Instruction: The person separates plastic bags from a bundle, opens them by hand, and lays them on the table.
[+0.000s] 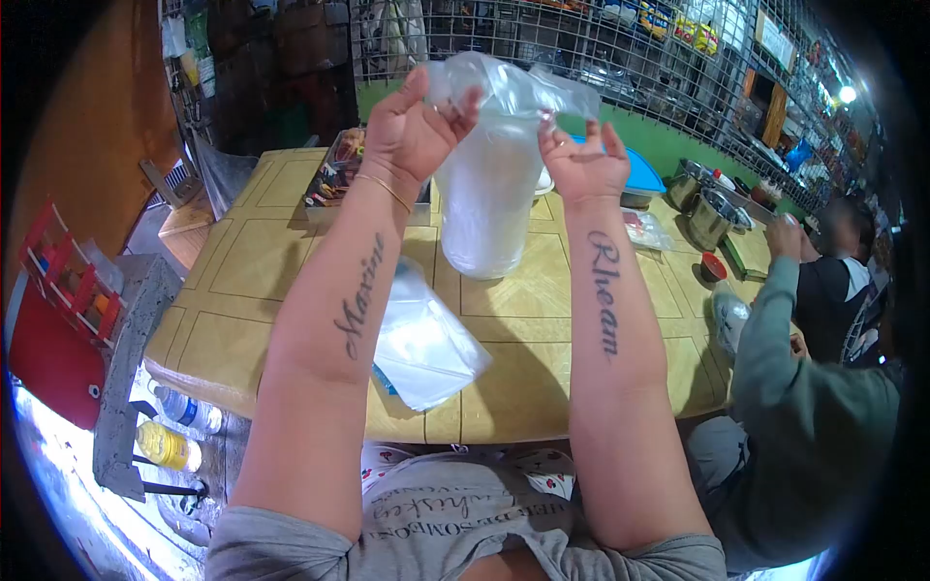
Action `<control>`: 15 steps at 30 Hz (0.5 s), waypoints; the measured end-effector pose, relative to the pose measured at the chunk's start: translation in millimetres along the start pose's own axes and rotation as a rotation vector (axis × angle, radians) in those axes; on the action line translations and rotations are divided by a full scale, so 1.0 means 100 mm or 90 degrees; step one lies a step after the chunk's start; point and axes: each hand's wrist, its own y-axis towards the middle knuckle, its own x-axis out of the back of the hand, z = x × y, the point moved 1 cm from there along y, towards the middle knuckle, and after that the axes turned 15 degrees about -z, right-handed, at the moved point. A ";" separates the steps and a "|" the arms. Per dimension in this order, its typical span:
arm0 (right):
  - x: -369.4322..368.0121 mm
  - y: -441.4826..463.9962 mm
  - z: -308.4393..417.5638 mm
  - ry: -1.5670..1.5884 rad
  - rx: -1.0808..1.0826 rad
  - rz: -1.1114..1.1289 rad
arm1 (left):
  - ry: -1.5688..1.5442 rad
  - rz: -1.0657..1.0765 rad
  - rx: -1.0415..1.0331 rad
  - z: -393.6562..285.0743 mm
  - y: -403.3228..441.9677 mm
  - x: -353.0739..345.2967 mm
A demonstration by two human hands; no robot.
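Grey shirt (pixel 465 504) closest to us, lettering across the front, and two bare forearms with script tattoos reach up from it toward the tall whitish cylinder (pixel 484 203), upright on the yellow patterned table (pixel 523 373). And look at the top of that cylinder: clear plastic (pixel 504 85), loose and crumpled, stretched between both hands! Left hand (pixel 412 126), at the cylinder's upper left, has the plastic between thumb and fingers, the fingers parted. Right hand (pixel 586 165), at its upper right, pinches the plastic's edge at the fingertips, other fingers loosely curled and raised. Down on the near side of the cylinder, a little left, folded white plastic (pixel 426 344) lies flat, a bit of blue peeking out beneath. Left of the cylinder and farther back, it's a box of mixed items (pixel 336 179). Over to the right, a blue lid (pixel 643 172) sits past the right hand, then metal pots (pixel 712 218) farther along, and a small red bowl (pixel 713 266) on the near side of those. Well right of the cylinder, a co-worker's green sleeve (pixel 775 310) comes in, and another person in dark clothing (pixel 838 281) beyond. Behind the cylinder, wire grid (pixel 620 63) above a green wall strip (pixel 659 140).
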 end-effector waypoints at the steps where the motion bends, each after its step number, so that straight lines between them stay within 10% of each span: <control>1: 0.08 0.00 0.00 0.012 -0.022 -0.043 | -0.012 -0.026 0.013 0.08 0.00 0.12; 5: 0.99 -0.10 -0.17 0.000 -0.100 0.058 | -0.080 -0.234 0.118 0.44 -0.30 0.70; 15: 1.68 -0.06 -0.26 -0.320 -0.194 -0.110 | 0.356 -0.197 0.097 0.86 -0.59 1.30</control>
